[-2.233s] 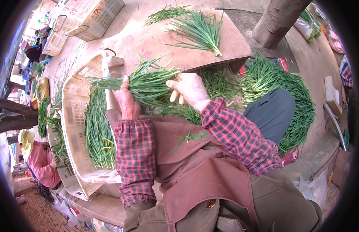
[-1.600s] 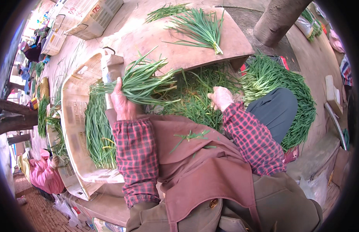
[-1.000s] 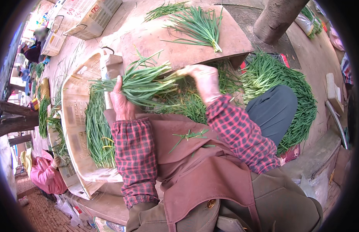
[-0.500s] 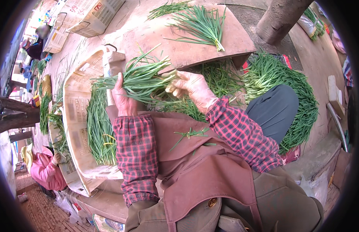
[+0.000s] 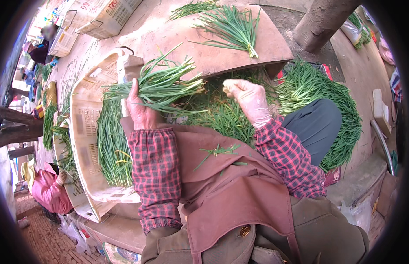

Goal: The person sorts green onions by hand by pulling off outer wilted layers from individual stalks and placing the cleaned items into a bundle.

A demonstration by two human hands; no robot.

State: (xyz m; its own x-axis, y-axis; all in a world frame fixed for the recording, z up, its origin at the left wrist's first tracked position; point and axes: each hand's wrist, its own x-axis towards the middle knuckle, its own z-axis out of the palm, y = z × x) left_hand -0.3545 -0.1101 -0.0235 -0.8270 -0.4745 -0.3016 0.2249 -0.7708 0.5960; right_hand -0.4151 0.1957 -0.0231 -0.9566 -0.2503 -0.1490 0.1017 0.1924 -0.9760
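My left hand point(image 5: 142, 112) is closed round the leafy part of a bunch of green chives point(image 5: 169, 88), thumb upward, with the pale stem ends pointing right. Off to the right of those ends, my right hand point(image 5: 252, 102) wears a thin pale glove and has its fingers curled together. Whatever they pinch, if anything, is too small to make out. Below both hands lies a heap of loose green trimmings point(image 5: 228, 121). On the wooden board point(image 5: 178, 42) ahead rests another chive bunch point(image 5: 239, 35), its pale ends toward me.
A white plastic crate point(image 5: 88, 132) holding laid-out chives point(image 5: 114, 152) stands at my left. To the right, a large chive pile point(image 5: 345, 119) surrounds my knee. A tree trunk point(image 5: 321, 26) rises behind the board. Another person in pink point(image 5: 50, 189) works at far left.
My right hand has pulled away from the bunch's stem ends, moving right with fingers closed. My left hand keeps the bunch in nearly the same place.
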